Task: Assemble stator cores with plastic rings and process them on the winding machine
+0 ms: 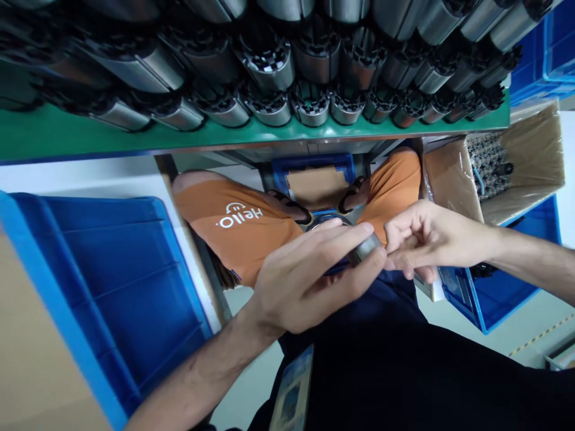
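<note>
Above my lap, my left hand (pixel 309 272) is wrapped round a metal cylinder (pixel 365 249), whose grey side shows between the fingers. My right hand (pixel 431 239) meets it from the right, its thumb and index finger pinched together at the cylinder's edge. Whatever lies between those fingertips is too small to make out. Most of the cylinder is hidden behind my left hand.
Rows of metal cylinders with black slotted ends (pixel 312 106) stand on a green table (pixel 215 139) ahead. A blue crate (pixel 130 281) is at the left. On the right, a lined carton (pixel 453 179) holding small parts rests above a blue bin (pixel 503 299).
</note>
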Motion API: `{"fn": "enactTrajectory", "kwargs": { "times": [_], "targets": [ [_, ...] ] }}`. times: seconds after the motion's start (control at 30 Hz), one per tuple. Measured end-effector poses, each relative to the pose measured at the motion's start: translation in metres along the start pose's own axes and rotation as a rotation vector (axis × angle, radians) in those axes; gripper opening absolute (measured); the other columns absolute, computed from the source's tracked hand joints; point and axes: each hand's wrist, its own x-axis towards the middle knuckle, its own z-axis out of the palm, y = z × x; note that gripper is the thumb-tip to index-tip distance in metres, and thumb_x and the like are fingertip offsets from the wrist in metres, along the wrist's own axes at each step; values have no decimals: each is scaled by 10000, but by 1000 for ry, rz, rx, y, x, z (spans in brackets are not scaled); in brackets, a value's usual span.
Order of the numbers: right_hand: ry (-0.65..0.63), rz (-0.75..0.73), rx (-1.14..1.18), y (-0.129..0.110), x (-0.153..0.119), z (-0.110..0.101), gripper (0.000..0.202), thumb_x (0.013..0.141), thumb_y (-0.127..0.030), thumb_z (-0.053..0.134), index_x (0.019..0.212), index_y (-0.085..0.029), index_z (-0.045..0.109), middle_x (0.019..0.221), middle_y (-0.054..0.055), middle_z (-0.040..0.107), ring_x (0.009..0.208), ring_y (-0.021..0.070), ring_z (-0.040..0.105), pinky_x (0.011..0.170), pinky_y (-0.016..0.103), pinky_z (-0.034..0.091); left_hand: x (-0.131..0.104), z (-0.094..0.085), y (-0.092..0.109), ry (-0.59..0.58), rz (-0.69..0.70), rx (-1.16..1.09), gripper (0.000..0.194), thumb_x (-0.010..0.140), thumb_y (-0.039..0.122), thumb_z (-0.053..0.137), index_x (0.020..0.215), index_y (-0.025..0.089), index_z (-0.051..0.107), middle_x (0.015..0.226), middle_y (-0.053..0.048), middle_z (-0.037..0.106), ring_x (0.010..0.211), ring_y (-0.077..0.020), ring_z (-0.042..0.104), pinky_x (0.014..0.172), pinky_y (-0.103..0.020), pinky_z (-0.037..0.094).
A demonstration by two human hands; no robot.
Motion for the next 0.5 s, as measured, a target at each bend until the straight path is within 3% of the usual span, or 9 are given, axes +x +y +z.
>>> {"fn": "enactTrajectory", "kwargs": {
  "times": [0.1,0.17,0.2,0.23,0.3,0.37,0.5],
  "targets": [
    [415,-335,-521,-2,-16,2,401,1057,-332,849,731,-241,634,619,-51,632,521,89,510,528,260,432,-5,-2,1,61,-123,101,302,990,182,879,1275,234,794,1170,-19,917,1006,-207,913,933,-312,780],
    [683,-460,-726,-1,-30,3,335,1017,-236,901,762,-260,684,656,-42,690,535,109,553,538,285,465,-10,-4,0,174,-291,86,297,968,266,932,1226,239,788,1098,-8,905,933,-196,891,833,-308,763],
    [770,-498,-740,1,-33,6,263,988,-227,945,835,-276,737,715,-32,751,560,129,623,548,293,516,-12,-4,-1,265,-305,87,332,937,303,976,1202,239,787,1062,-5,897,904,-196,881,803,-313,757],
    [818,-541,-728,4,-34,11,213,955,-240,991,936,-292,785,804,-13,817,622,164,719,578,305,588,-13,-5,-2,360,-281,101,374,900,323,1018,1180,237,786,1027,-1,890,880,-201,875,790,-322,762],
    [835,-686,-717,12,-22,30,322,922,-282,1026,1175,-312,829,1061,57,908,859,262,877,704,367,727,-12,-6,-4,459,-208,138,392,868,301,1051,1147,241,783,984,2,884,857,-210,877,830,-349,802],
    [860,-892,-770,21,2,52,433,945,-302,977,1345,-312,811,1315,149,898,1067,339,915,822,452,791,-8,-8,-5,455,-111,189,250,959,208,957,1132,236,779,979,-12,888,850,-210,886,931,-390,832],
    [947,-1037,-720,19,53,79,509,930,-183,883,1410,-322,784,1371,171,880,1089,349,924,873,450,807,5,-18,-4,430,112,320,177,1025,75,803,1173,171,793,1009,-64,891,842,-204,886,999,-416,828]
  ]
}}
